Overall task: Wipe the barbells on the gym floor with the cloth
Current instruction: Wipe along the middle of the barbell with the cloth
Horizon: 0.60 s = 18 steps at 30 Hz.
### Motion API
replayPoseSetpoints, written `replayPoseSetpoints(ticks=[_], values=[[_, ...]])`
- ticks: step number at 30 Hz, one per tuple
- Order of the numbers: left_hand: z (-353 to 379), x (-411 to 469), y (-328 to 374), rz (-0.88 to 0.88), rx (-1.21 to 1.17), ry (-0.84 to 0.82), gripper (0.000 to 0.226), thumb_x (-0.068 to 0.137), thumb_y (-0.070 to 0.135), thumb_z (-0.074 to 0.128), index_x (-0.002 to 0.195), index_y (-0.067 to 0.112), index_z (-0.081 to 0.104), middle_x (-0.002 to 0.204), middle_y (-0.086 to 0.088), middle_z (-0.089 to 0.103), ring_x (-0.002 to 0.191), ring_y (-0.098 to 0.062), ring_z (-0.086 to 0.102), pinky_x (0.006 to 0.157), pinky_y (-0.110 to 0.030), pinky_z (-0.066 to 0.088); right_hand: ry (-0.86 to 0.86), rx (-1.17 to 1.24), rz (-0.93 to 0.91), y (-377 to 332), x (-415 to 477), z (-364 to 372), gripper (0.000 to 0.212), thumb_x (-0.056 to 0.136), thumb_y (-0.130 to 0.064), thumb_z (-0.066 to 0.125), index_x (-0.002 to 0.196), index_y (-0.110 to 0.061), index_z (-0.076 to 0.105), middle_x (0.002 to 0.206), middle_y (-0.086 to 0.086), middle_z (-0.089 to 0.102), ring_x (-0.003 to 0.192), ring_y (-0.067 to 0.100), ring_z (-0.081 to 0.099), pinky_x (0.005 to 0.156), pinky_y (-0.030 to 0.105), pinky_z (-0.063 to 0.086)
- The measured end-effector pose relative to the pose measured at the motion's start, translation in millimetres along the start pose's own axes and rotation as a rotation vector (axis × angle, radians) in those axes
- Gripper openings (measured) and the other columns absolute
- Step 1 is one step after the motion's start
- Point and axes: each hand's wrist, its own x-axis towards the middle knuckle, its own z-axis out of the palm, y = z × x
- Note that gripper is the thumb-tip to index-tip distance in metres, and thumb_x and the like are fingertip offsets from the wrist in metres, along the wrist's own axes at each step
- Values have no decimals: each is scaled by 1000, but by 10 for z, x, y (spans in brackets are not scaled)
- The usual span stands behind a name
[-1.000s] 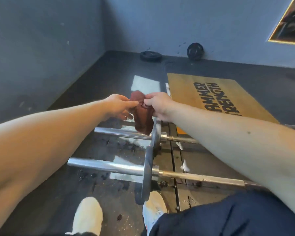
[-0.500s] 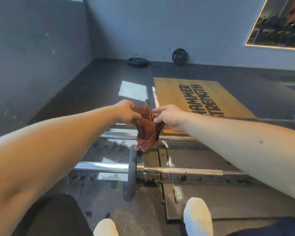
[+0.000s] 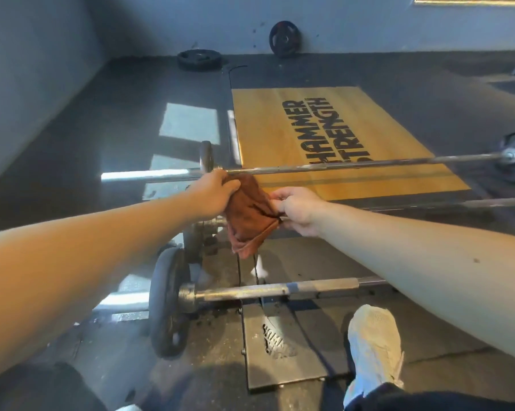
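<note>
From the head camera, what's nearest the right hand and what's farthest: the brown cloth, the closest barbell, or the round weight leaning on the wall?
1. Brown cloth: pinched by the right hand, on its left side.
2. Closest barbell: on the floor, below the hand.
3. Round weight: upright at the far wall.

I've pulled my left grip (image 3: 213, 192) and right grip (image 3: 297, 213) apart, spreading the brown cloth (image 3: 250, 221) between them, and carried it forward: my left grip now sits just beside the far barbell (image 3: 339, 166).
</note>
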Motion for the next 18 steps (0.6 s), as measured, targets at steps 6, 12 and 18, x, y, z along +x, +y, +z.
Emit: replayPoseSetpoints(ticks=[6,12,18], values=[[174,312,250,-200,-266,26,38,101,46,56,109,10,65,97,-10,75,89,-24,73,82,-39,61,1,408,101,-153,275,-408,33,97,-27,69,122,-5,62,112,13,70,99,26,69,78,36,61],[189,410,510,-347,-269,-15,68,67,38,94,120,8,63,105,-8,74,96,-22,71,75,-32,61,-22,188,106,-267,526,-692,78,77,16,77,145,-8,46,135,22,59,111,37,66,81,42,63],[87,385,884,-163,2,-76,63,77,20,89,133,16,61,101,1,69,89,-16,69,77,-26,60,-196,-392,-112,-596,428,-965,74,76,-5,88,142,-17,57,144,12,53,132,27,52,97,31,44]])
